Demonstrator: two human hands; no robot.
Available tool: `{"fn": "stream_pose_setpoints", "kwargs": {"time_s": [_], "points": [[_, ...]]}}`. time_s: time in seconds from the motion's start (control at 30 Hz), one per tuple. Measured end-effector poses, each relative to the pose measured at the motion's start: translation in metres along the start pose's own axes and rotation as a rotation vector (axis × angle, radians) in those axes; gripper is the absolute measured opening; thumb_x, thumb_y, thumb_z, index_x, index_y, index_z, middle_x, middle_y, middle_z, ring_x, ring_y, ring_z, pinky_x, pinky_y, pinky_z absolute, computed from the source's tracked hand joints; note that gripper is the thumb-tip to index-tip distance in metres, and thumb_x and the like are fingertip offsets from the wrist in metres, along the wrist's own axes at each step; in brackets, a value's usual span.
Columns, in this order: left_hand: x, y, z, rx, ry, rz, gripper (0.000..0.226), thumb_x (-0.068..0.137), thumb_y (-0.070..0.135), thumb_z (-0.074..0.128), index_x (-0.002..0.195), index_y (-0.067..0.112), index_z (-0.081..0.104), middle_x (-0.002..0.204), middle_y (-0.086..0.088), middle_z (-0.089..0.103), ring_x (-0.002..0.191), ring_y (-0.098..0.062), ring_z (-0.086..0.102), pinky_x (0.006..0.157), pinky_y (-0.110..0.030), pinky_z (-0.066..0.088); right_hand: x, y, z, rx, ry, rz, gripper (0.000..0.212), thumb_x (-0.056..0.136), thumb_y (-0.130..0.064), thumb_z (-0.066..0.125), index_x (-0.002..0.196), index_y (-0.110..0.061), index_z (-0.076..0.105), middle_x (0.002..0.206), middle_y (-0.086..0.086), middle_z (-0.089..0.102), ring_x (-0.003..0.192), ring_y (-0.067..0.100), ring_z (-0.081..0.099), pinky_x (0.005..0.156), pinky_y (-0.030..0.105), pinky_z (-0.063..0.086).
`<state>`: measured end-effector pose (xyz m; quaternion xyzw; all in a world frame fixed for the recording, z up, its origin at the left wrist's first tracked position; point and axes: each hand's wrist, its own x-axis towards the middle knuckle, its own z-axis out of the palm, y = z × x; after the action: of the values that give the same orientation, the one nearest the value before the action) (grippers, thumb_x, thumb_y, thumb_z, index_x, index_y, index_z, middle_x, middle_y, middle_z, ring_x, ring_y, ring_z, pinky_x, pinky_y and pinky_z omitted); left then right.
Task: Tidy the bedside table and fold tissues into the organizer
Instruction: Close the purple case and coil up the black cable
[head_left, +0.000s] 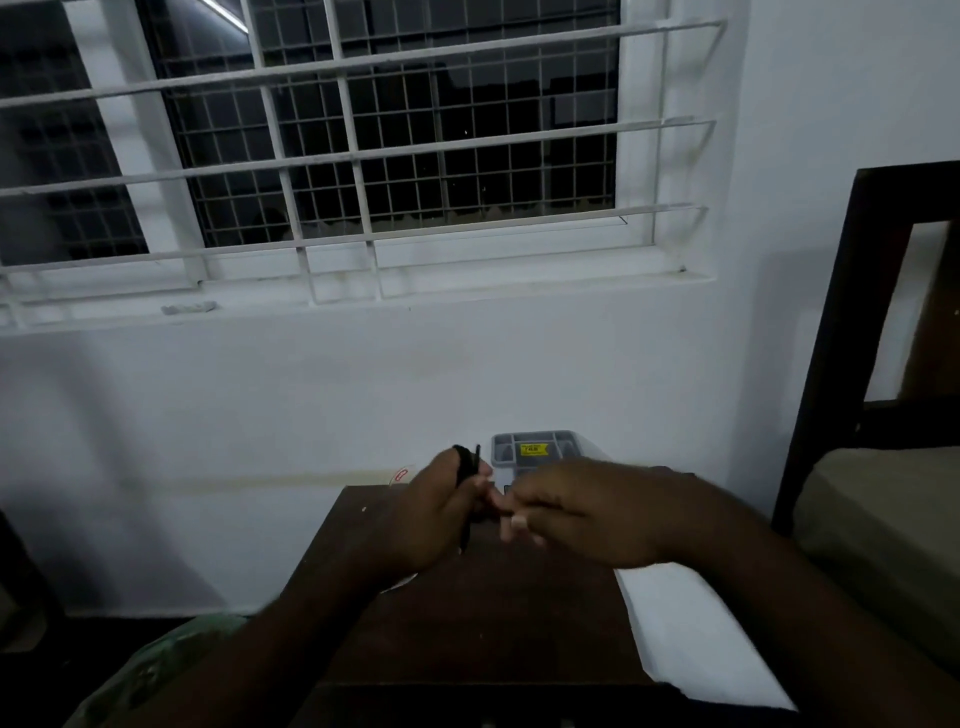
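Note:
A dark wooden bedside table (493, 623) stands below me against the white wall. At its far edge sits a grey plastic organizer (540, 449) with several compartments and a yellow label. My left hand (441, 514) is closed on a thin black object (467, 462), perhaps a cord or strap, which sticks up above the fingers and hangs down below them. My right hand (587, 512) is beside it, fingers curled and blurred, fingertips close to the left hand. A white tissue sheet (691, 634) lies on the table's right side under my right forearm.
A barred window (363, 156) fills the wall above. A dark bed frame (831, 364) with a mattress (883, 519) stands at the right. A round white item with red marking (402, 475) lies behind the table's far left corner. Green patterned fabric (171, 660) is at lower left.

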<state>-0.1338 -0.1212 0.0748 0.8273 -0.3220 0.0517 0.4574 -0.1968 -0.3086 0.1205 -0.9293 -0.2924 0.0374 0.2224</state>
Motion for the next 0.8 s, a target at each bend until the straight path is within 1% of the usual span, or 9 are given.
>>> {"fn": "stream_pose_setpoints", "kwargs": {"time_s": [0.07, 0.13, 0.2, 0.33, 0.4, 0.5, 0.63, 0.7, 0.8], "points": [[-0.007, 0.008, 0.006, -0.054, -0.100, -0.050, 0.018, 0.102, 0.022, 0.045, 0.088, 0.014, 0.054, 0.060, 0.015, 0.066, 0.052, 0.002, 0.061, 0.048, -0.008, 0.042, 0.000, 0.002, -0.004, -0.024, 0.134, -0.023, 0.022, 0.101, -0.020, 0.043, 0.103, -0.019, 0.065, 0.089, -0.012, 0.061, 0.081, -0.006, 0.054, 0.072, 0.009, 0.038], [-0.009, 0.012, 0.012, -0.483, -0.234, -0.228, 0.030, 0.100, 0.028, 0.040, 0.085, 0.006, 0.053, 0.053, 0.001, 0.053, 0.043, -0.014, 0.051, 0.049, -0.025, 0.040, 0.005, 0.016, -0.003, -0.176, 0.339, 0.001, 0.021, 0.099, -0.024, 0.046, 0.106, -0.022, 0.065, 0.101, -0.009, 0.065, 0.091, 0.001, 0.056, 0.080, 0.022, 0.043], [-0.011, 0.011, 0.016, -0.855, -0.279, -0.410, 0.040, 0.097, 0.039, 0.037, 0.079, 0.007, 0.054, 0.051, -0.001, 0.035, 0.037, -0.014, 0.033, 0.048, -0.028, 0.035, 0.010, 0.029, 0.000, -0.218, 0.523, -0.002, 0.018, 0.096, -0.029, 0.053, 0.105, -0.027, 0.068, 0.100, -0.011, 0.068, 0.093, 0.007, 0.059, 0.082, 0.031, 0.048], [-0.012, 0.004, 0.020, -1.128, -0.340, -0.438, 0.031, 0.091, 0.038, 0.052, 0.068, 0.017, 0.054, 0.045, 0.008, 0.029, 0.031, -0.007, 0.025, 0.040, -0.023, 0.031, 0.025, 0.044, 0.021, -0.061, 0.621, -0.150, 0.011, 0.089, -0.015, 0.066, 0.095, -0.013, 0.075, 0.092, -0.001, 0.074, 0.087, 0.007, 0.064, 0.080, 0.023, 0.046], [-0.008, 0.007, 0.021, -1.196, -0.346, -0.402, 0.029, 0.090, 0.034, 0.051, 0.066, 0.017, 0.053, 0.043, 0.009, 0.030, 0.030, -0.006, 0.025, 0.038, -0.022, 0.028, 0.032, 0.046, 0.033, 0.086, 0.595, -0.166, 0.014, 0.085, 0.001, 0.066, 0.095, -0.004, 0.075, 0.094, 0.006, 0.074, 0.089, 0.013, 0.065, 0.081, 0.025, 0.049], [-0.003, 0.009, 0.020, -1.235, -0.323, -0.383, 0.032, 0.092, 0.034, 0.045, 0.066, 0.017, 0.052, 0.042, 0.009, 0.028, 0.030, -0.005, 0.024, 0.037, -0.022, 0.027, 0.034, 0.044, 0.042, 0.501, 0.470, -0.044, 0.022, 0.087, 0.012, 0.057, 0.103, 0.007, 0.070, 0.103, 0.016, 0.071, 0.094, 0.024, 0.066, 0.089, 0.043, 0.052], [0.002, 0.008, 0.014, -1.194, -0.346, -0.389, 0.032, 0.093, 0.034, 0.044, 0.066, 0.017, 0.048, 0.043, 0.009, 0.028, 0.029, -0.005, 0.024, 0.038, -0.022, 0.026, 0.028, 0.050, 0.043, 0.948, 0.291, 0.127, 0.027, 0.097, -0.013, 0.050, 0.115, -0.003, 0.066, 0.114, 0.031, 0.064, 0.099, 0.035, 0.061, 0.090, 0.054, 0.047], [0.004, 0.007, 0.012, -1.158, -0.362, -0.403, 0.033, 0.094, 0.034, 0.043, 0.066, 0.017, 0.047, 0.043, 0.008, 0.028, 0.029, -0.005, 0.024, 0.038, -0.023, 0.026, 0.024, 0.053, 0.041, 1.240, 0.198, 0.161, 0.038, 0.098, -0.024, 0.042, 0.123, -0.003, 0.062, 0.118, 0.025, 0.062, 0.107, 0.036, 0.057, 0.098, 0.058, 0.043], [0.007, 0.008, 0.009, -1.118, -0.371, -0.421, 0.033, 0.092, 0.033, 0.044, 0.064, 0.017, 0.049, 0.041, 0.009, 0.029, 0.028, -0.005, 0.025, 0.038, -0.022, 0.028, 0.020, 0.051, 0.040, 1.252, 0.152, 0.090, 0.035, 0.091, -0.036, 0.059, 0.118, -0.015, 0.068, 0.113, 0.015, 0.067, 0.104, 0.030, 0.065, 0.087, 0.045, 0.055]]}}
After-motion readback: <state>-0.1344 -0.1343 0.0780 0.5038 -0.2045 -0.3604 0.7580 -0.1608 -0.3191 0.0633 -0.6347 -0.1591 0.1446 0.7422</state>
